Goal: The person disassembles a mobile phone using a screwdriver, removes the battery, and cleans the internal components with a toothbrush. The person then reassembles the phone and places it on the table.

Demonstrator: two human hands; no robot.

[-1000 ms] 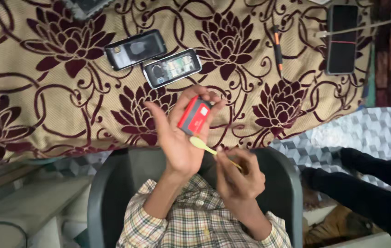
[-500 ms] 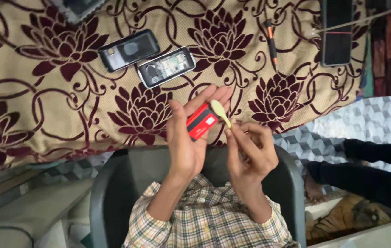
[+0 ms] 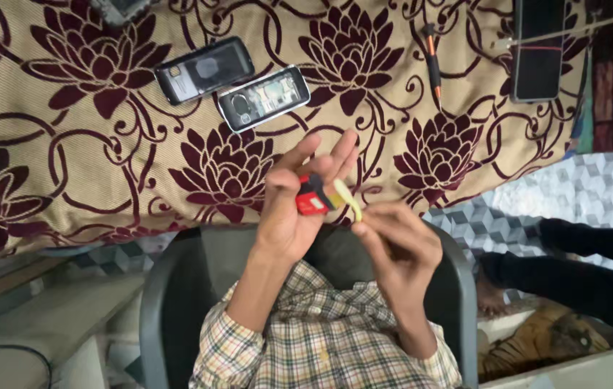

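Hands raised over the near edge of a cloth-covered surface, small things spread across it.

The left hand (image 3: pixel 288 216) holds a small block-shaped part (image 3: pixel 313 196); the right hand (image 3: pixel 396 241), just right of it, holds a thin pick (image 3: pixel 348 199) touching that part. Beyond the hands, two phones (image 3: pixel 234 83) lie side by side on the cloth (image 3: pixel 69 144). A screwdriver (image 3: pixel 432 61) lies further right, and a third phone (image 3: pixel 539 47) lies near the far right corner. A chair (image 3: pixel 177 288) stands below the hands.
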